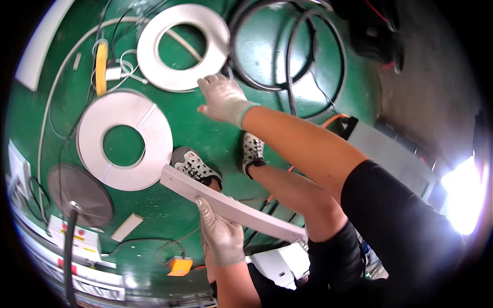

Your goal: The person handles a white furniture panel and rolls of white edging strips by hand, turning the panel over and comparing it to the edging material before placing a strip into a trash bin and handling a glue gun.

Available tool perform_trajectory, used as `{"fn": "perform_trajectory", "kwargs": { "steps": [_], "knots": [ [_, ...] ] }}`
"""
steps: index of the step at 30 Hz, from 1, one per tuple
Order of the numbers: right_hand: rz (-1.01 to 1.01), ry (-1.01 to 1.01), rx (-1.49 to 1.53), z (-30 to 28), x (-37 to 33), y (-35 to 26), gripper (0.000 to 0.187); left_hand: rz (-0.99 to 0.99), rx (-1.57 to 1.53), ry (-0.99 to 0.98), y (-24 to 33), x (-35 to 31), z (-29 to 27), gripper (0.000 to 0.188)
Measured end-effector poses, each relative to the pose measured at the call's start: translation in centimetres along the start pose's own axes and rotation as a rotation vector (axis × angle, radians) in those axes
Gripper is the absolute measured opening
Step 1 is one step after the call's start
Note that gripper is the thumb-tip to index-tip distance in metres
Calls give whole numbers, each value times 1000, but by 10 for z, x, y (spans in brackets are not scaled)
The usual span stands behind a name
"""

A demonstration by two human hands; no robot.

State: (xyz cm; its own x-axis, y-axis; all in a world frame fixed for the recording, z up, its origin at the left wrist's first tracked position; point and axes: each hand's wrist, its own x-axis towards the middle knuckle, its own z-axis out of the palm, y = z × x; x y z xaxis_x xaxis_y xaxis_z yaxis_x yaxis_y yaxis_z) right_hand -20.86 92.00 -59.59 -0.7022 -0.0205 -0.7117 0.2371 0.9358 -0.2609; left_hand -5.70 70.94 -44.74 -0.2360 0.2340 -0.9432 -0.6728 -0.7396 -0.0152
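My left hand (222, 237), in a pale work glove, is closed around a long pale pinkish strip (233, 208) with a small hole near its far end. The strip slants across in front of my legs, its far end near one shoe. Further off, my right hand (223, 98), also gloved, is stretched out with thumb and fingers apart. Its fingertips are at the lower right edge of a white coiled ring (149, 56); whether they touch it I cannot tell. A second pale ring (92, 138), with bands across it, lies nearer on the left.
Black hose loops (343, 66) lie on the green floor at the far right. A round dark stand base (97, 205) with a pole is at left. Cables trail near a yellow roll-like object (101, 69). An orange-yellow box (180, 266) sits near the lower edge, a grey cabinet (385, 151) at right.
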Motion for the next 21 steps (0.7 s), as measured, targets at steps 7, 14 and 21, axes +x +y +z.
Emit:
{"fn": "perform_trajectory", "kwargs": {
  "steps": [7, 14, 21],
  "knots": [
    [90, 348, -283, 81, 116, -3, 86, 231, 264, 115, 0, -9, 42, 62],
    [-175, 231, 168, 4, 55, 10, 71, 389, 425, 149, 1, 4, 48, 64],
    [-72, -243, 1283, -72, -112, 8, 77, 548, 706, 29, 3, 8, 69, 63]
  ]
}}
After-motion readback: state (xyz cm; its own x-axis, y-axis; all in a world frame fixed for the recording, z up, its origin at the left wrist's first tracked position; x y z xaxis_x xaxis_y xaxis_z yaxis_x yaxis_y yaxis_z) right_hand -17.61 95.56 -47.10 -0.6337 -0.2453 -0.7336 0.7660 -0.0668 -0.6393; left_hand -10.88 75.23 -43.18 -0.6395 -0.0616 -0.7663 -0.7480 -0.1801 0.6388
